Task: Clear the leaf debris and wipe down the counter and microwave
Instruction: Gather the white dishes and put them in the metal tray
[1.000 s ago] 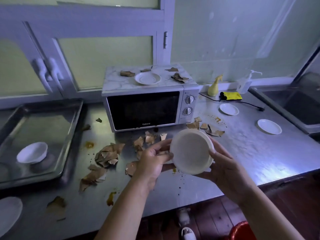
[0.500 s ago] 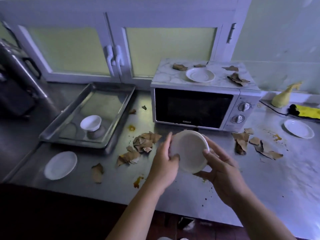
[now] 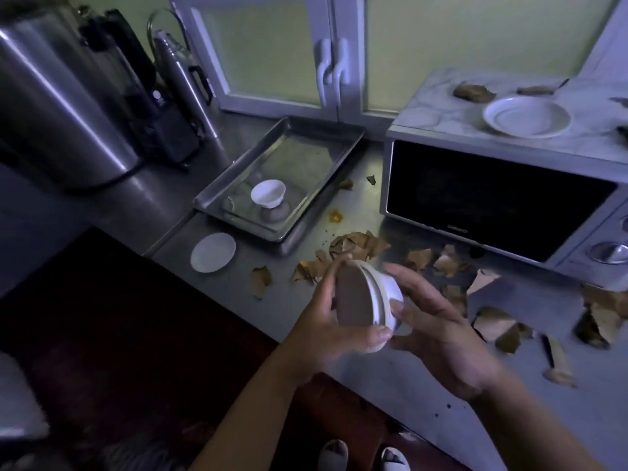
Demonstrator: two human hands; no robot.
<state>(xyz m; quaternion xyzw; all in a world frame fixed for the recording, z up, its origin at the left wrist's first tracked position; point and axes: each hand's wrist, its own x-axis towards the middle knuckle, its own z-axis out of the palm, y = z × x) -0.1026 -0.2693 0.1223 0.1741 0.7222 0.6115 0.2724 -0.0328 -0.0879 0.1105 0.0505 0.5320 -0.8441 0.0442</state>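
Both hands hold a white bowl (image 3: 360,297) over the front edge of the steel counter (image 3: 390,368), its mouth turned left. My left hand (image 3: 326,321) grips the rim with thumb and fingers. My right hand (image 3: 438,334) cups the bowl's base. Dry brown leaf pieces (image 3: 356,248) lie scattered on the counter in front of the microwave (image 3: 492,198), with more leaf pieces (image 3: 489,322) to the right. Leaf scraps (image 3: 474,92) and a white plate (image 3: 526,116) sit on the microwave's top.
A steel tray (image 3: 282,178) left of the microwave holds a small white bowl (image 3: 267,193). A white saucer (image 3: 213,252) lies in front of the tray. Steel urns (image 3: 57,96) and a flask (image 3: 180,73) stand at the far left. A yellow stain (image 3: 336,217) marks the counter.
The view has swung left and down, bringing the urns into sight. The bowl has tipped so its mouth faces left, still in both hands, nearer the counter's front edge.
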